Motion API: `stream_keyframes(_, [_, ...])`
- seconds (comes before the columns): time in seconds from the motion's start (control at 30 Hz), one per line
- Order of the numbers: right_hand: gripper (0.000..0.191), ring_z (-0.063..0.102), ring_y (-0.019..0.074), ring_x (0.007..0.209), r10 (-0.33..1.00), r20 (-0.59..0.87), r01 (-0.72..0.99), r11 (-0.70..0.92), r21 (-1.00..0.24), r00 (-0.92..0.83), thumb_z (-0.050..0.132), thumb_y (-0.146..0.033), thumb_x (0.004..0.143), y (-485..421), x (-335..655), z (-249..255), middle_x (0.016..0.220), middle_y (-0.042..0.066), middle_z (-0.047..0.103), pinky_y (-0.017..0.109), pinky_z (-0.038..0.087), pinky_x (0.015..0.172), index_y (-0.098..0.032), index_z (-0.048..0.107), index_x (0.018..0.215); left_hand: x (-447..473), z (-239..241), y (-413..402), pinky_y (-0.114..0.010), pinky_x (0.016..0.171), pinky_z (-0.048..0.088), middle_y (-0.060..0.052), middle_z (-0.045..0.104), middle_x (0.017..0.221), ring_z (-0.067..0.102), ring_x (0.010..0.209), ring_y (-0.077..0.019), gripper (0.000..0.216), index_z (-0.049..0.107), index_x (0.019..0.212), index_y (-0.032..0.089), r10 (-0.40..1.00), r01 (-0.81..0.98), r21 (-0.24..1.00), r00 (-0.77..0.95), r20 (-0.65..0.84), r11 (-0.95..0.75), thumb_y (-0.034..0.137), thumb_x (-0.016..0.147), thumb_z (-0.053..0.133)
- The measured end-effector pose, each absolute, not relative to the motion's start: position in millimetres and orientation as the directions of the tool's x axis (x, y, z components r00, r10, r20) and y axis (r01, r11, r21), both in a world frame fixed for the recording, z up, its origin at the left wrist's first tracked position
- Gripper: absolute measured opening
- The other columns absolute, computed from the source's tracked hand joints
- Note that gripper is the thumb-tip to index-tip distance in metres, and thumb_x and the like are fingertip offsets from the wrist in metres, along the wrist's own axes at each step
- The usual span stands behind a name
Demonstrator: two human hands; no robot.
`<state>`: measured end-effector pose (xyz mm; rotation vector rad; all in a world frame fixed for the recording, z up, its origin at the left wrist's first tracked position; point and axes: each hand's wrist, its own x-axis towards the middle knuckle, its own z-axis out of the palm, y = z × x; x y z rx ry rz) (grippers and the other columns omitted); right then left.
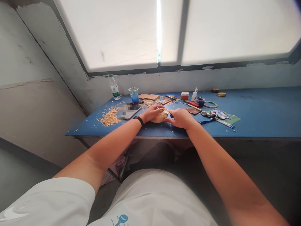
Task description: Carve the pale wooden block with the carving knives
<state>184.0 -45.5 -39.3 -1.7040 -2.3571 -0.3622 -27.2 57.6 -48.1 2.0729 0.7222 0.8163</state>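
My left hand (150, 114), with a black band on its wrist, is closed around a small piece of wood (161, 109), mostly covered by the fingers. Beneath it a round, tan wooden block (159, 118) rests near the table's front edge. My right hand (180, 118) grips the dark handle of a carving knife (166, 112). Its pale blade points left and meets, or nearly meets, the wood piece; exact contact is too small to tell.
Wood shavings (110, 117) lie on the blue table (263, 110) at left, beside a phone-like flat object (131, 112). Behind stand a bottle (114, 89), a plastic cup (134, 95), an orange jar (184, 96) and a white squeeze bottle (194, 95). Keys (208, 115) and a ruler (224, 122) lie right.
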Motion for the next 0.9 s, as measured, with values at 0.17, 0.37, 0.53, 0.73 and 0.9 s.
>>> stream_keyframes(0.17, [0.063,0.072,0.0286,0.086,0.902,0.283,0.945,0.314,0.088,-0.326,0.044,-0.07,0.108,-45.2,184.2,-39.8,0.102,0.014,0.081,0.036,0.033,0.066,-0.017,0.078,0.115,-29.0,-46.1,53.8,-0.034,0.083,0.052,-0.012,0.077,0.112,0.069,0.096,-0.0244,0.07,0.076,0.119,0.011,0.703,0.213,0.832,0.66,0.264,-0.512,0.07,0.081,0.073])
stream_keyframes(0.37, [0.06,0.073,0.0288,0.086,0.895,0.311,0.947,0.31,0.079,-0.319,0.049,-0.069,0.106,-46.3,184.1,-39.8,0.101,0.012,0.082,0.037,0.031,0.065,-0.018,0.078,0.121,-28.0,-43.7,47.9,-0.032,0.079,0.051,-0.011,0.077,0.109,0.07,0.092,-0.0226,0.068,0.075,0.119,0.012,0.688,0.242,0.796,0.671,0.275,-0.554,0.066,0.078,0.081])
stream_keyframes(0.53, [0.069,0.072,0.0282,0.085,0.895,0.313,0.948,0.311,0.072,-0.318,0.046,-0.077,0.104,-46.2,182.9,-38.9,0.099,0.012,0.082,0.036,0.031,0.064,-0.017,0.078,0.113,-27.3,-43.9,47.3,-0.032,0.073,0.052,-0.011,0.077,0.105,0.07,0.084,-0.0211,0.072,0.075,0.12,0.011,0.714,0.224,0.837,0.654,0.25,-0.498,0.068,0.076,0.083])
stream_keyframes(0.73, [0.074,0.074,0.0305,0.086,0.902,0.295,0.949,0.302,0.09,-0.315,0.047,-0.082,0.101,-43.0,182.6,-39.2,0.099,0.014,0.082,0.036,0.035,0.065,-0.017,0.078,0.115,-27.8,-48.0,50.3,-0.031,0.074,0.053,-0.01,0.076,0.104,0.07,0.085,-0.0201,0.07,0.073,0.119,0.011,0.737,0.172,0.892,0.638,0.223,-0.419,0.063,0.074,0.087])
stream_keyframes(0.9, [0.077,0.075,0.0333,0.088,0.916,0.299,0.964,0.25,0.095,-0.267,0.045,-0.083,0.1,-42.3,179.8,-40.9,0.099,0.015,0.081,0.037,0.04,0.067,-0.017,0.077,0.122,-29.2,-50.3,53.7,-0.029,0.074,0.051,-0.009,0.076,0.102,0.068,0.086,-0.0195,0.062,0.076,0.116,0.013,0.75,0.206,0.872,0.617,0.237,-0.445,0.062,0.079,0.083])
